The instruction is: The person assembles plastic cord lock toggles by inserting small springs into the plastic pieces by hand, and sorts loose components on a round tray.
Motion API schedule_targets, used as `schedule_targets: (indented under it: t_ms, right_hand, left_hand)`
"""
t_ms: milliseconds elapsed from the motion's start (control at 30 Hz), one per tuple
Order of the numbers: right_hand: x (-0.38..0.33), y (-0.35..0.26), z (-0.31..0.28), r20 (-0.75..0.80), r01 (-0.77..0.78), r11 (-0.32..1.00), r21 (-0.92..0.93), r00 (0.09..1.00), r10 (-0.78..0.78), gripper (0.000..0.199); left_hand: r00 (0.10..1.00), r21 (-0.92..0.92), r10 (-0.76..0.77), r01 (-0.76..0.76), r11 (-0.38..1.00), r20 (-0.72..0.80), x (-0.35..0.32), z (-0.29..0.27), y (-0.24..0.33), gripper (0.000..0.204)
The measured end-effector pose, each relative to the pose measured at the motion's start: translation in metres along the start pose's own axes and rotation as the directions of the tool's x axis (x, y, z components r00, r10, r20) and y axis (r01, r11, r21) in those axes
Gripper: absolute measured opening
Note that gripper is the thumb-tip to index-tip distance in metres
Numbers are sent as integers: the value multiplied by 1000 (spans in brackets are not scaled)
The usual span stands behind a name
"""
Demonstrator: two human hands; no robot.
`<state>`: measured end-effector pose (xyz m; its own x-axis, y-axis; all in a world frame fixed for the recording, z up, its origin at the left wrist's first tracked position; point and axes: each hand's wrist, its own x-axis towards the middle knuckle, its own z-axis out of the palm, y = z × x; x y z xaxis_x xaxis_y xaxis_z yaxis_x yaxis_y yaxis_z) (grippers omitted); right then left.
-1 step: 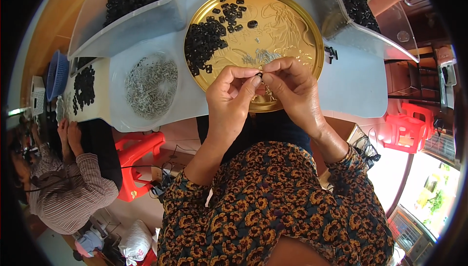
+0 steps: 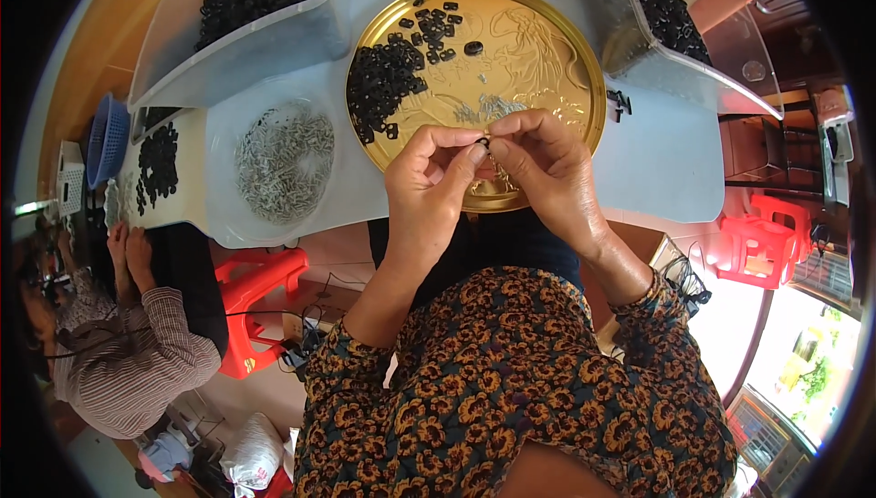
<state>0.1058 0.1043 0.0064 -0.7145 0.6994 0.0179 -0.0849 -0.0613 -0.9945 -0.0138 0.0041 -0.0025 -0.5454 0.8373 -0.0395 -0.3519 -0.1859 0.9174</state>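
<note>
A small black part is pinched between thumb and finger of my left hand, above the near side of a round gold tray. My right hand meets it from the other side, thumb and forefinger closed at the part's edge; whether they hold a tiny pin too is hidden. Just beyond my fingertips lie small silver metal pins on the tray. Many black plastic pieces are heaped on the tray's left side, and one oval black piece sits apart.
Left of the tray stands a clear round dish of silver pins. Clear bins hold black pieces at the back left and right. A co-worker in a striped shirt works at the left. Red stools stand on both sides.
</note>
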Motion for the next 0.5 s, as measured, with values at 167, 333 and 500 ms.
schedule_targets:
  t_ms: [167,333,500]
  right_hand:
    - [40,-12,-13,19,99,933,-347,995,-98,16]
    - [110,-8,-43,199,337,569,-750,936,-292,17]
    - [131,6,-45,392,468,351,-811,880,-269,21]
  left_hand:
    - [999,32,-7,8,999,-44,-6,-17,3,17]
    - [999,47,-10,12,999,-47,-5,-20,7,18]
    - [998,15,-8,9,1000,-67,-8,-23,7,16]
